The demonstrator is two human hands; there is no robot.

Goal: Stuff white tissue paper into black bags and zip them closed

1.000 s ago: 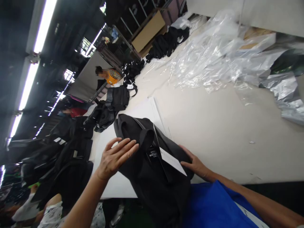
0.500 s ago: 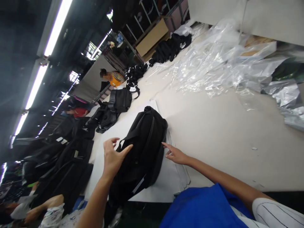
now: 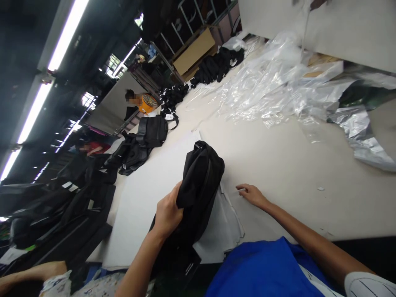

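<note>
1. Left hand (image 3: 168, 212): over white paper stack (image 3: 139, 214), fingers closed on black fabric bag (image 3: 201, 187).
2. Bag: over stack, overhanging near edge. Step: repositioning, probably.
3. Right hand (image 3: 255, 196): right of stack, fingers loosely curled, empty. Next move likely needs its support.

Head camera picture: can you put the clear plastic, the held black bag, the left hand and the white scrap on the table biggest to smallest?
1. Clear plastic
2. Black bag
3. Left hand
4. White scrap
</note>
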